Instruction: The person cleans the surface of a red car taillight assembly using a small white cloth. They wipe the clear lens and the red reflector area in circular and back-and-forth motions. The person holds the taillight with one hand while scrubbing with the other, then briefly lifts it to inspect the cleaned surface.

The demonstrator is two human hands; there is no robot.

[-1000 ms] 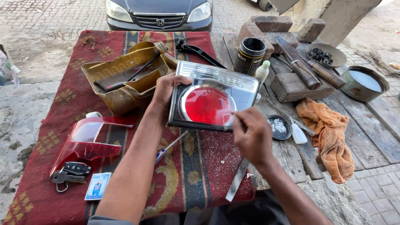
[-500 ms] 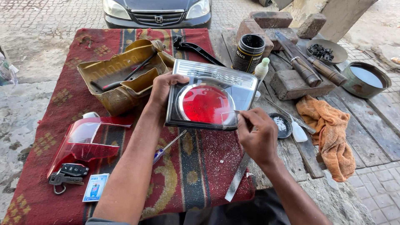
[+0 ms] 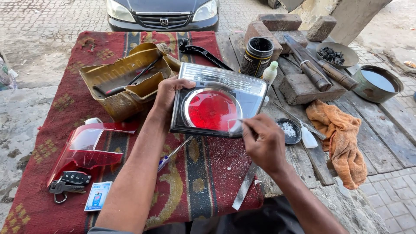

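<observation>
1. Only the head view here, so this is all of it. Dead centre of the frame I've got a car tail light, a squarish black housing with a round red lens and a clear ribbed strip along its top. It's tilted up toward the camera over a red patterned rug.

2. My left hand comes in from the lower left and grips the light's left edge, thumb curled over the top corner, fingers tucked behind it.

3. My right hand, lower right of centre, has its fingers bunched in a pinch on a small pale scrap pressed against the lower right rim of the red lens. Can't tell what the scrap is made of.

4. Left of centre sits a dirty yellow plastic housing with a screwdriver lying inside.

5. Lower left: a loose red and clear lens cover, car keys below it, and a small card just beside those.

6. Between my arms, a small blue-handled tool and a flat metal strip lie on the rug.

7. Right side is bare wooden planks: an orange rag, a small dark dish of white powder, a black can, and a metal bowl of liquid at the upper right.

8. Top of the frame, a parked dark car.
</observation>
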